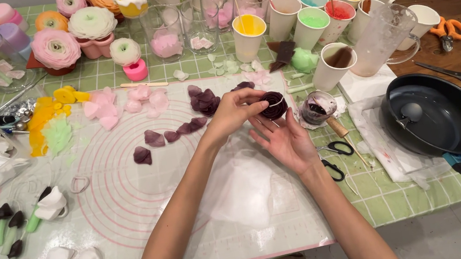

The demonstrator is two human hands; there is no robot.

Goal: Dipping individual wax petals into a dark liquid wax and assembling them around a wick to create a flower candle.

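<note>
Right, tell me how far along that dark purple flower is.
Done: a dark purple rosette is already rolled into several layers, and finished pale flowers stand at the back. In hand: the left hand pinches the rosette while the right hand cups beneath it. Left: loose purple petals lie unused on the mat.

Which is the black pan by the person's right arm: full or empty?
Nearly empty: the pan shows bare dark base, holding only a spoon.
</note>
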